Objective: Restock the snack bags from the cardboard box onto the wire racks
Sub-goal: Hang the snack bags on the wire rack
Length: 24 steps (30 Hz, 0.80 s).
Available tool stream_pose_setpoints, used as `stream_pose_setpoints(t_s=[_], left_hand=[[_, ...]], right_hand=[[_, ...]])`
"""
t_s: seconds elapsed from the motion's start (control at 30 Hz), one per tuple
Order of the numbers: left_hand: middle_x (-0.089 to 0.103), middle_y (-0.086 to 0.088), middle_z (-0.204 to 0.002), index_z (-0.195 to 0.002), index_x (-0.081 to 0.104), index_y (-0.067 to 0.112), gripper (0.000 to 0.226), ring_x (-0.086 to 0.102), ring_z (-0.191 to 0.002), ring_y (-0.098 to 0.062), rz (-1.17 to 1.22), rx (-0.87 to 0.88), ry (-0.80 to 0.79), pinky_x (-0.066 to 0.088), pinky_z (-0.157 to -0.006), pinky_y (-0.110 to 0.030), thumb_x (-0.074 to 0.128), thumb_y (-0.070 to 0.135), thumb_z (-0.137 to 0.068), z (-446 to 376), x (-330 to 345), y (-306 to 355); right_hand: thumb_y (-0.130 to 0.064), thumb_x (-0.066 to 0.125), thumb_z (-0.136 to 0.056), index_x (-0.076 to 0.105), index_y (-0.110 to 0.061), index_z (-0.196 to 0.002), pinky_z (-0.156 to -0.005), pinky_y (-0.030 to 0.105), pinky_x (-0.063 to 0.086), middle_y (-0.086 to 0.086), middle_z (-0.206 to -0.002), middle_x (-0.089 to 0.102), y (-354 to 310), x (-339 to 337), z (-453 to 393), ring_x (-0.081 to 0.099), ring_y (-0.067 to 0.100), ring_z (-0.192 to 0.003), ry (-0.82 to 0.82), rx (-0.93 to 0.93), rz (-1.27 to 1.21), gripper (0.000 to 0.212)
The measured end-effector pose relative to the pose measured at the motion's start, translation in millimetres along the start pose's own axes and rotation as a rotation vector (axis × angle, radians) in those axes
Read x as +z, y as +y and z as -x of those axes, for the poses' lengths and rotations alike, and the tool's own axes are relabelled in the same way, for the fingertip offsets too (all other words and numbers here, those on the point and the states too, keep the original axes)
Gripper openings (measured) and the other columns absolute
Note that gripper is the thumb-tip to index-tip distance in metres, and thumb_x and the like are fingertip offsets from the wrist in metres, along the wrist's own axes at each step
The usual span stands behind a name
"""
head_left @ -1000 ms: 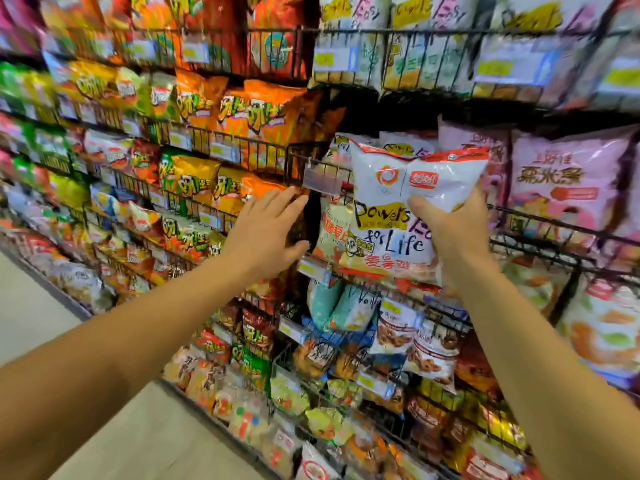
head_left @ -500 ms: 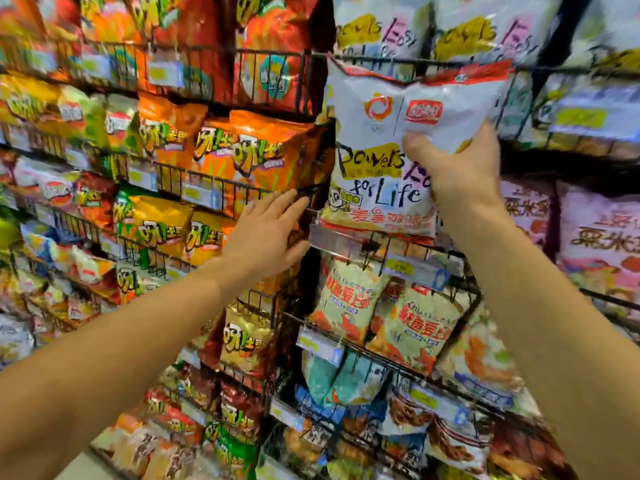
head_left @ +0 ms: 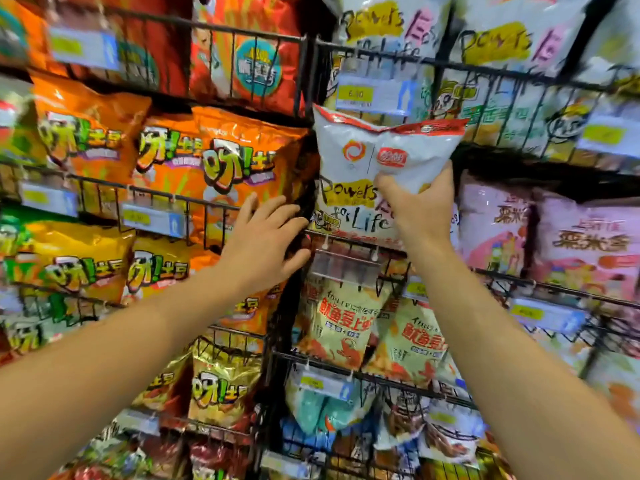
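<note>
My right hand [head_left: 420, 209] grips a white snack bag [head_left: 363, 161] with a red top edge and "Powers for Life" lettering, held upright in front of the wire racks [head_left: 381, 60]. The bag's top reaches just under the upper basket that holds several matching white bags [head_left: 388, 26]. My left hand [head_left: 266, 240] is open with its fingers spread, resting against the dark upright post between two rack sections, beside orange chip bags [head_left: 239, 157]. The cardboard box is out of view.
Wire baskets full of snack bags cover the whole view: orange and yellow bags [head_left: 79, 258] at left, pink bags [head_left: 585, 244] at right, pale squid-print bags [head_left: 343, 323] below the held bag. Price-tag holders [head_left: 374, 95] hang on the basket fronts.
The view has moved closer to the racks. My right hand still holds the white bag up near the upper basket. My left hand stays on the post.
</note>
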<state>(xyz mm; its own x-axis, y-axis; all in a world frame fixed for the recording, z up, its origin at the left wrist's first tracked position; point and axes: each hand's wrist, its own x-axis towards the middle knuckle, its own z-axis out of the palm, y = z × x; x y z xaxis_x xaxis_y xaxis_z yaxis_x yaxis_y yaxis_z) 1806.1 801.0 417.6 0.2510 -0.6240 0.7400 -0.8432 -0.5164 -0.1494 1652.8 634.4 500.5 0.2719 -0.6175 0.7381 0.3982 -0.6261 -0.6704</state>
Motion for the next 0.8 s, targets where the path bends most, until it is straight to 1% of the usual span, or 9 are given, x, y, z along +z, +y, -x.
stream_pose_setpoints(t_s=[0.1, 0.2, 0.3, 0.4, 0.5, 0.53, 0.6, 0.7, 0.8], left_hand=[[0.051, -0.008, -0.147, -0.140, 0.053, 0.013, 0.065, 0.039, -0.141, -0.027, 0.009, 0.042, 0.095, 0.015, -0.121, -0.054, 0.053, 0.052, -0.090, 5, 8, -8], [0.049, -0.013, -0.146, -0.139, 0.051, 0.006, 0.064, 0.038, -0.140, -0.027, 0.040, 0.068, 0.175, 0.014, -0.122, -0.049, 0.064, 0.044, -0.088, 8, 15, -16], [0.051, -0.013, -0.144, -0.136, 0.052, 0.007, 0.061, 0.037, -0.141, -0.028, 0.028, 0.082, 0.210, 0.014, -0.122, -0.050, 0.049, 0.047, -0.090, 11, 22, -19], [0.051, -0.011, -0.144, -0.135, 0.053, 0.008, 0.060, 0.037, -0.143, -0.028, 0.025, 0.082, 0.240, 0.015, -0.123, -0.051, 0.045, 0.048, -0.091, 11, 26, -18], [0.051, -0.011, -0.144, -0.135, 0.054, 0.008, 0.060, 0.037, -0.143, -0.028, 0.038, 0.081, 0.266, 0.014, -0.122, -0.051, 0.046, 0.047, -0.090, 11, 28, -19], [0.051, -0.011, -0.144, -0.135, 0.054, 0.008, 0.060, 0.037, -0.143, -0.027, 0.038, 0.080, 0.272, 0.014, -0.122, -0.050, 0.046, 0.047, -0.090, 10, 29, -20], [0.051, -0.011, -0.144, -0.135, 0.054, 0.008, 0.060, 0.037, -0.143, -0.028, 0.047, 0.078, 0.279, 0.014, -0.122, -0.050, 0.047, 0.047, -0.090, 10, 31, -20], [0.052, -0.011, -0.143, -0.134, 0.054, 0.008, 0.060, 0.037, -0.143, -0.028, 0.061, 0.076, 0.277, 0.013, -0.122, -0.051, 0.046, 0.047, -0.090, 9, 32, -20], [0.052, -0.011, -0.143, -0.135, 0.054, 0.008, 0.061, 0.036, -0.142, -0.027, 0.067, 0.074, 0.273, 0.010, -0.122, -0.049, 0.045, 0.047, -0.090, 10, 31, -20]], right_hand=[[-0.029, 0.083, -0.067, 0.051, -0.030, -0.114, -0.089, 0.036, 0.057, -0.006, -0.112, 0.068, 11, 10, 4, 0.068, 0.010, -0.102, -0.008, 0.060, 0.028, 0.057], [-0.030, 0.084, -0.071, 0.049, -0.025, -0.118, -0.089, 0.034, 0.054, -0.008, -0.111, 0.066, 22, 17, 5, 0.066, 0.006, -0.099, -0.062, 0.111, 0.081, 0.058], [-0.028, 0.081, -0.083, 0.047, -0.018, -0.128, -0.090, 0.031, 0.049, -0.009, -0.114, 0.064, 27, 20, 3, 0.062, 0.005, -0.100, -0.155, 0.172, 0.199, 0.057], [-0.039, 0.079, -0.084, 0.037, -0.014, -0.140, -0.098, 0.035, 0.047, -0.006, -0.127, 0.057, 20, 15, 0, 0.057, 0.014, -0.114, -0.185, 0.253, 0.268, 0.075], [-0.045, 0.077, -0.085, 0.015, -0.008, -0.151, -0.090, 0.029, 0.039, -0.003, -0.127, 0.045, 12, 5, 3, 0.047, 0.014, -0.112, -0.143, 0.304, 0.355, 0.097], [-0.042, 0.077, -0.085, 0.016, -0.008, -0.149, -0.086, 0.027, 0.040, -0.002, -0.124, 0.046, 9, 3, 6, 0.049, 0.014, -0.107, -0.129, 0.293, 0.379, 0.096], [-0.034, 0.078, -0.086, 0.024, -0.009, -0.139, -0.077, 0.025, 0.043, -0.002, -0.117, 0.050, 8, 6, 12, 0.054, 0.012, -0.095, -0.132, 0.263, 0.419, 0.080], [-0.029, 0.079, -0.083, 0.029, -0.011, -0.133, -0.077, 0.029, 0.041, -0.002, -0.111, 0.053, 9, 15, 21, 0.055, 0.020, -0.095, -0.145, 0.215, 0.495, 0.073], [-0.021, 0.078, -0.083, 0.032, -0.013, -0.133, -0.070, 0.025, 0.043, -0.004, -0.109, 0.055, 7, 16, 22, 0.057, 0.016, -0.093, -0.108, 0.176, 0.447, 0.069]])
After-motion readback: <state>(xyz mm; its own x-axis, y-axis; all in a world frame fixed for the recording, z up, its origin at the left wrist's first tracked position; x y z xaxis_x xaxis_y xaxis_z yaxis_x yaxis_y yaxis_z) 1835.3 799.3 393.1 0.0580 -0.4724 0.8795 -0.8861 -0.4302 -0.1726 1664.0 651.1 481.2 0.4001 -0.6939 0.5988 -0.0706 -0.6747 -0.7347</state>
